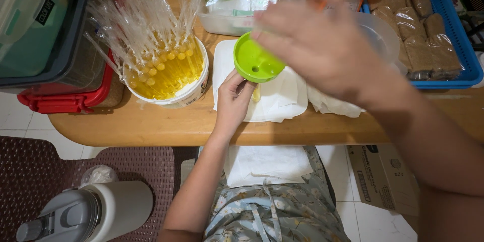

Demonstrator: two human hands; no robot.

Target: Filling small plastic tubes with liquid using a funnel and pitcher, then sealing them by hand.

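Note:
My left hand [233,101] grips the spout of a green funnel [256,62], with a narrow bag of yellow liquid [256,92] hanging under it over white paper towels [282,98]. My right hand [322,45] is raised and blurred just right of the funnel, fingertips touching or close to its rim; whether it holds anything is unclear. A white bucket [191,91] to the left stands full of several long thin plastic bags filled with yellow liquid [166,68].
The wooden table [151,126] also carries a clear tub [242,5], a blue tray of brown wrapped blocks [428,30], and a dark and red bin [55,45]. Below stand a white jug [96,212] on a woven stool and a cardboard box [383,176].

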